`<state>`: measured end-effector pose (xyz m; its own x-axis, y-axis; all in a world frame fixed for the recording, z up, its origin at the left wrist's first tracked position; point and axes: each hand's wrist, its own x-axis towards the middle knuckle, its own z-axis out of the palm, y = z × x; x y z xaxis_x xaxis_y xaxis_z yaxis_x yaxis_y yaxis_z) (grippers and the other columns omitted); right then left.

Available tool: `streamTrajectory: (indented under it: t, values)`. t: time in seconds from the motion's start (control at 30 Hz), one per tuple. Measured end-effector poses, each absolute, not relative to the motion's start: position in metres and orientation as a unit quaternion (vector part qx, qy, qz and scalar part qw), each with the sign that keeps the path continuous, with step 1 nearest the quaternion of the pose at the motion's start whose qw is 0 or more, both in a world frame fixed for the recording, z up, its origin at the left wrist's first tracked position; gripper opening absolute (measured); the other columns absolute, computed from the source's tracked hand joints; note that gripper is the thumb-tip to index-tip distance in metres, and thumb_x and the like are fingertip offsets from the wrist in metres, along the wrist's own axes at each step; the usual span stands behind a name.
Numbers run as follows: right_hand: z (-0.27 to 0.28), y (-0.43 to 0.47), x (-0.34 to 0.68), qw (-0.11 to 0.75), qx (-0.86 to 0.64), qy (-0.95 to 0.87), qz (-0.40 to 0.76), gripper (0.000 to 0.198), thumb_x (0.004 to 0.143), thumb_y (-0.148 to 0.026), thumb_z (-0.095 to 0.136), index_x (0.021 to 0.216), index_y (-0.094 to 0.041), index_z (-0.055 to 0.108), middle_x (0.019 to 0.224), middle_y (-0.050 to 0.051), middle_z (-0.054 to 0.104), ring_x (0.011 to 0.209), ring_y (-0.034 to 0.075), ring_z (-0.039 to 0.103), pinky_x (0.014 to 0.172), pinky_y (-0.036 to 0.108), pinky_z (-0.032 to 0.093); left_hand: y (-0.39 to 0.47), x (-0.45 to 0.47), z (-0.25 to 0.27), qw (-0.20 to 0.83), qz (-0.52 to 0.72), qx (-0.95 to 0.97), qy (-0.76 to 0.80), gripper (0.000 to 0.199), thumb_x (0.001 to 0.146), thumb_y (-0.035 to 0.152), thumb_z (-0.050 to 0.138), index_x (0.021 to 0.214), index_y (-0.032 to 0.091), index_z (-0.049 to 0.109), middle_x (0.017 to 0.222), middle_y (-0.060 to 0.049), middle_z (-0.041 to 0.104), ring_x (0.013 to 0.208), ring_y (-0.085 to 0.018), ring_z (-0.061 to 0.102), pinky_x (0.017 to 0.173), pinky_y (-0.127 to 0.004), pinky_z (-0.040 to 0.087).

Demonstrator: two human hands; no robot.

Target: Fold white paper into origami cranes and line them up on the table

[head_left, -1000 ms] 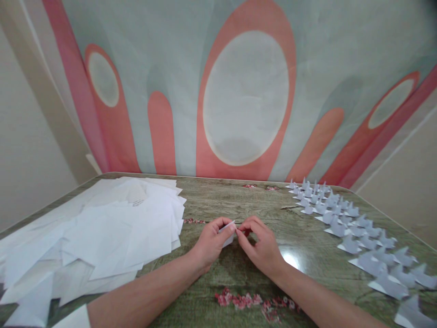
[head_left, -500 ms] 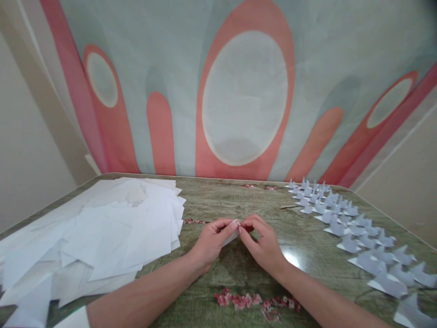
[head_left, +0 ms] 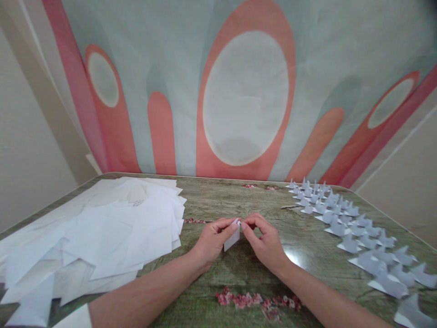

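Note:
A small piece of folded white paper [head_left: 232, 240] is held over the middle of the table. My left hand [head_left: 212, 240] pinches it between thumb and fingers, and its lower part hangs below the thumb. My right hand [head_left: 262, 237] is closed in a pinch at the upper right tip of the same paper. The fingertips of both hands nearly meet there, so the exact fold between them is hidden.
Many loose white sheets [head_left: 112, 232] lie piled on the left of the wood-patterned table [head_left: 205, 200]. Rows of folded white paper birds [head_left: 368, 255] stand along the right side. A printed backdrop [head_left: 177, 136] rises behind the far edge.
The right fingertips have shifted slightly right along the paper's tip. More of the folded paper shows between the hands, now turned more upright.

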<state>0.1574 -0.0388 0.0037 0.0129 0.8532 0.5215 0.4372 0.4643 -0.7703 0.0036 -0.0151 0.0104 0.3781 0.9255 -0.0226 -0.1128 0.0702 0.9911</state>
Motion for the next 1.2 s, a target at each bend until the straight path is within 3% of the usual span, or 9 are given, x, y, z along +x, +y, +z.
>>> streamTrajectory:
  t: [0.2, 0.37, 0.57, 0.73, 0.97, 1.2]
  values:
    - [0.004, -0.038, 0.158, 0.495, -0.481, -0.687, 0.226, 0.014, 0.084, -0.026, 0.049, 0.076, -0.018, 0.056, 0.074, 0.002, 0.054, 0.069, 0.014, 0.051, 0.063, 0.026, 0.041, -0.014, 0.003, 0.01, 0.637, 0.417, 0.529, 0.375, 0.035, 0.071, 0.039, 0.067, 0.098, 0.017, 0.069, 0.096, -0.006, 0.066, 0.087, -0.019, 0.056, 0.079, -0.028, 0.041]
    - [0.001, -0.038, 0.156, 0.455, -0.475, -0.716, 0.233, 0.016, 0.083, -0.026, 0.052, 0.069, -0.018, 0.055, 0.068, 0.0, 0.053, 0.064, 0.013, 0.05, 0.062, 0.025, 0.041, -0.014, 0.003, 0.01, 0.644, 0.418, 0.523, 0.371, 0.035, 0.07, 0.039, 0.068, 0.097, 0.017, 0.069, 0.098, -0.007, 0.066, 0.09, -0.02, 0.056, 0.081, -0.029, 0.042]
    - [-0.002, -0.034, 0.159, 0.463, -0.489, -0.701, 0.237, 0.019, 0.083, -0.027, 0.05, 0.066, -0.018, 0.055, 0.066, 0.0, 0.053, 0.062, 0.013, 0.049, 0.059, 0.025, 0.039, -0.013, 0.004, 0.008, 0.678, 0.425, 0.483, 0.355, 0.041, 0.069, 0.036, 0.069, 0.105, 0.016, 0.065, 0.104, -0.007, 0.066, 0.09, -0.019, 0.058, 0.082, -0.029, 0.042]
    - [0.001, -0.032, 0.162, 0.478, -0.497, -0.681, 0.247, 0.021, 0.082, -0.029, 0.051, 0.064, -0.018, 0.054, 0.064, -0.001, 0.052, 0.06, 0.012, 0.048, 0.057, 0.024, 0.039, -0.011, 0.004, 0.004, 0.641, 0.456, 0.481, 0.387, 0.04, 0.067, 0.035, 0.071, 0.1, 0.014, 0.065, 0.099, -0.009, 0.067, 0.085, -0.019, 0.059, 0.077, -0.028, 0.044]
    - [-0.002, -0.031, 0.162, 0.433, -0.487, -0.691, 0.314, 0.025, 0.082, -0.035, 0.05, 0.065, -0.017, 0.056, 0.064, -0.002, 0.051, 0.06, 0.012, 0.047, 0.057, 0.023, 0.038, -0.008, 0.002, 0.004, 0.61, 0.47, 0.488, 0.411, 0.033, 0.065, 0.031, 0.071, 0.092, 0.012, 0.066, 0.089, -0.007, 0.068, 0.078, -0.017, 0.059, 0.073, -0.026, 0.045]
    - [-0.008, -0.026, 0.166, 0.453, -0.512, -0.626, 0.376, 0.03, 0.084, -0.042, 0.047, 0.07, -0.017, 0.056, 0.063, -0.002, 0.052, 0.059, 0.012, 0.046, 0.057, 0.024, 0.039, -0.005, 0.002, -0.001, 0.599, 0.467, 0.523, 0.387, 0.041, 0.068, 0.025, 0.07, 0.104, 0.015, 0.056, 0.093, -0.006, 0.063, 0.075, -0.014, 0.06, 0.074, -0.027, 0.048]
